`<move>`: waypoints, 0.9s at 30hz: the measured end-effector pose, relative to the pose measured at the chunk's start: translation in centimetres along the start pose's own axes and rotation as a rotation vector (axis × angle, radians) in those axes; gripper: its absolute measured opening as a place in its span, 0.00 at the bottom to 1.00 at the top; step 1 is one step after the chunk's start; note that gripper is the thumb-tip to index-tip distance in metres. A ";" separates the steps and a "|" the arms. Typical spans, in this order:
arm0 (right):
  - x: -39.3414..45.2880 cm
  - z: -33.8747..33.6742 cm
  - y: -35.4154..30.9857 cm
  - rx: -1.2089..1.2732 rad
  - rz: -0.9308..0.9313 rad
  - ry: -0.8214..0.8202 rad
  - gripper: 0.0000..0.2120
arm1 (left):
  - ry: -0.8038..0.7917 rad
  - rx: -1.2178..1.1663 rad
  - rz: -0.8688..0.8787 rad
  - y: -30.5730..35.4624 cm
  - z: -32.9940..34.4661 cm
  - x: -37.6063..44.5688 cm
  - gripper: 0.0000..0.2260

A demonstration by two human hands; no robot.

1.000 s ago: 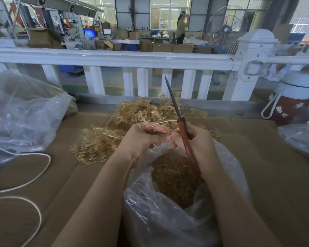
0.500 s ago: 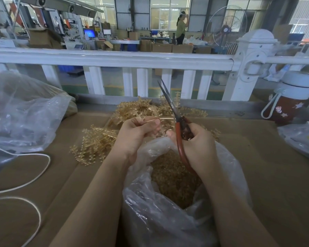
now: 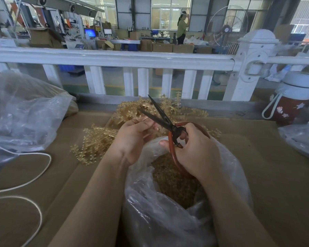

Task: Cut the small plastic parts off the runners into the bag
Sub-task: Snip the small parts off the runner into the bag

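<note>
Fingers [image 3: 146, 124] of the left hand [image 3: 132, 139] are curled and pinch a thin golden runner [image 3: 144, 119] just above the mouth of the bag [image 3: 168, 220]. Right hand [image 3: 194, 150] grips the red handles of the scissors [image 3: 165, 120], with the thumb through the near loop and the other fingers curled round the far loop. Scissor blades are dark, spread apart in a V, and point up and to the left; the tip of the runner sits between them, close to the pivot. Clear plastic forms the bag, which stands open directly below both hands on the brown cardboard surface [image 3: 275, 175] and holds a heap of small golden parts [image 3: 171, 180]. Behind the hands, a pile of uncut golden runners [image 3: 96, 141] lies on the cardboard, reaching from left of the left wrist back toward the white railing [image 3: 114, 59]. A second clear bag [image 3: 21, 111] rests at the far left, with a white cord [image 3: 39, 173] looping across the cardboard beside it. A red and white bottle [image 3: 291, 102] stands upright at the far right near the railing post.
</note>
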State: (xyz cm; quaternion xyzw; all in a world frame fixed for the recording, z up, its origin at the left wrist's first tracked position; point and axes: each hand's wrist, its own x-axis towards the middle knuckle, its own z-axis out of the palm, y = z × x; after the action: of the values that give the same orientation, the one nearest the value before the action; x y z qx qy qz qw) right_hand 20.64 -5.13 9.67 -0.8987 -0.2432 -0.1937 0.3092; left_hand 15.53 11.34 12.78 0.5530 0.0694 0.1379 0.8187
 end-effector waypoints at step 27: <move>-0.5 -0.6 -0.7 -0.068 -0.037 0.158 0.28 | -0.069 -0.003 -0.020 0.6 -0.1 -0.2 0.06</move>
State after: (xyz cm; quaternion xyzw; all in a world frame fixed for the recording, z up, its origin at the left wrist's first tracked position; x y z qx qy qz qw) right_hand 19.73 -5.22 10.20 -0.8861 -0.2277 -0.2777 0.2929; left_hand 15.20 11.60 13.23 0.5555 0.0462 0.1108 0.8228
